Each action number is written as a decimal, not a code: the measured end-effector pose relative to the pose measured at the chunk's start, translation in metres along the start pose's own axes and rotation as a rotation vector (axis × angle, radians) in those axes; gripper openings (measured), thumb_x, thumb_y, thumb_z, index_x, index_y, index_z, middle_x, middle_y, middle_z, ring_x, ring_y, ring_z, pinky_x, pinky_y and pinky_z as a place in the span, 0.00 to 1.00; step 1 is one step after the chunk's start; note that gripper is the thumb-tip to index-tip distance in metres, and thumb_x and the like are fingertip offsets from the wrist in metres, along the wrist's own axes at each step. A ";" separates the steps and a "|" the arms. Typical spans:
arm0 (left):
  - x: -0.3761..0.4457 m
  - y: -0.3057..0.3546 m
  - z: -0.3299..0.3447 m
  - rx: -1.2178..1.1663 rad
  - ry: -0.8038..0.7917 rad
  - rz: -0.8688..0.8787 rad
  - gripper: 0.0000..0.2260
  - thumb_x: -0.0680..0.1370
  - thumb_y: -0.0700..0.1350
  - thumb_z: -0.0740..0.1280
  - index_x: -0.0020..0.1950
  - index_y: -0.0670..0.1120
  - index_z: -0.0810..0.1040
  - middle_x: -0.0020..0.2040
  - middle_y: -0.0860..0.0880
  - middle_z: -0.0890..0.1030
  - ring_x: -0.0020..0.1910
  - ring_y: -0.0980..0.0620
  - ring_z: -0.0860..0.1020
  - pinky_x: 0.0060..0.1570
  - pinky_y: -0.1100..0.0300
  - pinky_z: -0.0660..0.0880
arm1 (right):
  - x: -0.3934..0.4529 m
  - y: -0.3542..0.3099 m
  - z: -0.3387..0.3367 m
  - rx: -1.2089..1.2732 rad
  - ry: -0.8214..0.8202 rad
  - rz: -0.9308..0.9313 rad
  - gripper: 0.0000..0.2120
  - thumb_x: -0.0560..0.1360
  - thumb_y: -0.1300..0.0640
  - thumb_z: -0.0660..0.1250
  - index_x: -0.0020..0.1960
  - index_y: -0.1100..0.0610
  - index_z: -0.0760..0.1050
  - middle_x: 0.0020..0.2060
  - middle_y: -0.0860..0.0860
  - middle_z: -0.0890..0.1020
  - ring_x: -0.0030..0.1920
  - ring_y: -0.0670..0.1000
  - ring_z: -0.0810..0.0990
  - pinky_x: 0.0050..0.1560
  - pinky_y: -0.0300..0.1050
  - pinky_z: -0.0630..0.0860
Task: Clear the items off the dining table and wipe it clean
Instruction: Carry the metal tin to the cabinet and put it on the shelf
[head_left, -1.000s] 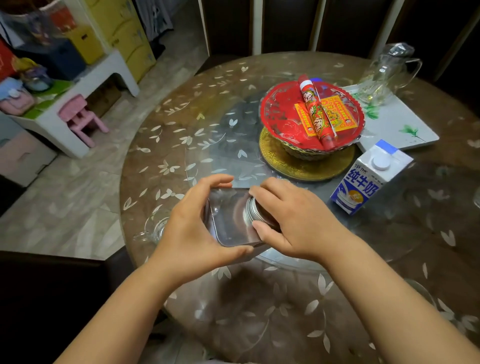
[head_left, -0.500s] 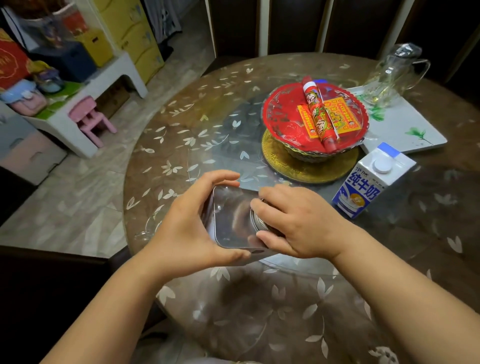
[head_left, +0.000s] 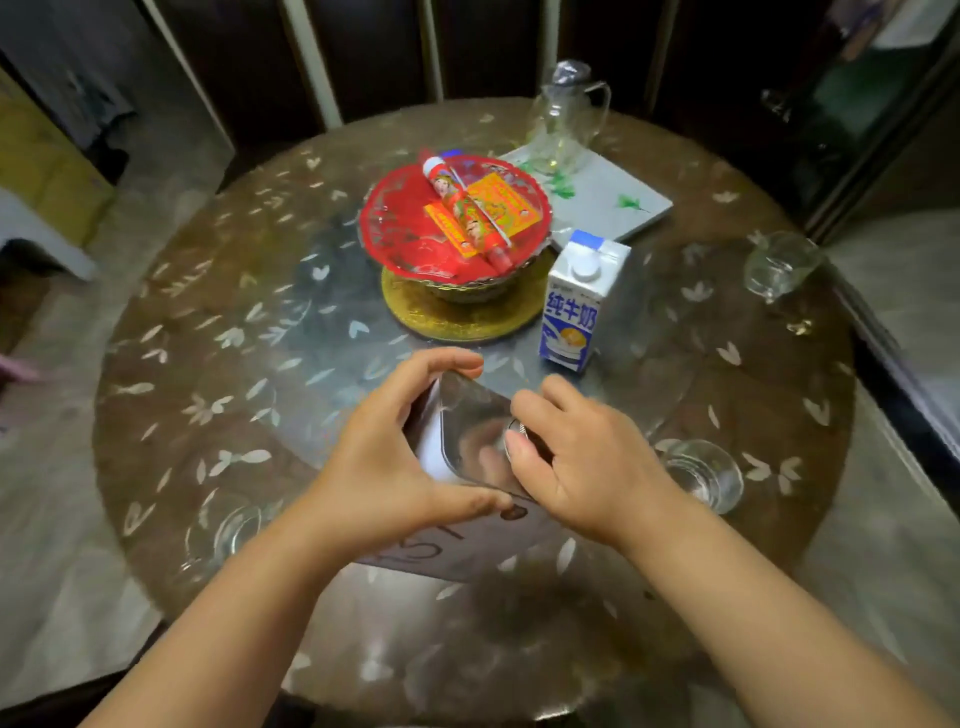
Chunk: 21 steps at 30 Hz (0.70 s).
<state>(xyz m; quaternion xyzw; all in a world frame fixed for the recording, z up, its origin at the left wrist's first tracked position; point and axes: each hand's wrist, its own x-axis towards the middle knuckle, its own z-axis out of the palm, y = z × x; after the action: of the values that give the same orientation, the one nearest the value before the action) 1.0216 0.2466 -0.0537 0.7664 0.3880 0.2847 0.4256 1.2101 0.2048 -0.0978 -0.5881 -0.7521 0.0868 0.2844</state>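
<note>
Hands meet over the near middle of the round brown dining table with its clear leaf-patterned cover (head_left: 218, 374) in the head view. Between them lies a shiny rectangular metal container with a round screw cap (head_left: 470, 441), tipped on its side above the tabletop. The left hand (head_left: 384, 457) curls round the container's body — fingers over the far edge, thumb along the near edge. The right hand (head_left: 582, 457) pinches the cap at the container's right end with thumb and fingertips; most of the cap is hidden under those fingers. What the container holds cannot be made out, and a pale sheet with dark marks (head_left: 452, 545) beneath the hands is largely covered by the wrists.

Beyond the hands stands a white-and-blue milk carton with a round white cap (head_left: 576, 301), just right of a red round tray holding a red tube and yellow packets (head_left: 452, 218), which sits on a gold round stand (head_left: 462, 312). Farther back, a clear glass jug (head_left: 566, 124) rests on a white rectangular board with green sprigs (head_left: 608, 208). A clear drinking glass (head_left: 701, 473) stands near the right hand, another clear glass (head_left: 776, 265) by the table's right edge, and a third, faint glass (head_left: 234, 530) near the left forearm — its outline hard to read against the cover
</note>
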 end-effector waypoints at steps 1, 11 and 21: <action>0.002 0.000 0.004 -0.022 -0.035 0.021 0.41 0.56 0.43 0.85 0.65 0.48 0.73 0.61 0.54 0.78 0.63 0.54 0.76 0.61 0.65 0.72 | -0.007 -0.002 -0.004 -0.028 0.012 0.060 0.12 0.76 0.46 0.55 0.44 0.53 0.68 0.37 0.51 0.70 0.32 0.59 0.74 0.27 0.52 0.71; -0.006 0.022 0.087 -0.450 -0.332 0.098 0.39 0.52 0.50 0.83 0.61 0.54 0.75 0.61 0.51 0.80 0.63 0.51 0.77 0.66 0.43 0.72 | -0.161 -0.046 -0.058 0.255 0.782 0.806 0.19 0.71 0.41 0.61 0.56 0.51 0.75 0.51 0.50 0.80 0.50 0.43 0.77 0.51 0.34 0.72; -0.127 0.155 0.222 -0.713 -1.051 0.068 0.39 0.55 0.41 0.80 0.65 0.50 0.74 0.61 0.47 0.79 0.59 0.49 0.80 0.53 0.52 0.80 | -0.371 -0.184 -0.068 0.537 1.211 1.153 0.35 0.61 0.50 0.78 0.61 0.35 0.64 0.56 0.42 0.80 0.55 0.41 0.81 0.47 0.36 0.79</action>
<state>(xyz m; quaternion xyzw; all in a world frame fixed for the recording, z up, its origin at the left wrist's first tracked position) 1.1778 -0.0073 -0.0375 0.6269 -0.0158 -0.0043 0.7789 1.1469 -0.2097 -0.0774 -0.7346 -0.0119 0.0640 0.6753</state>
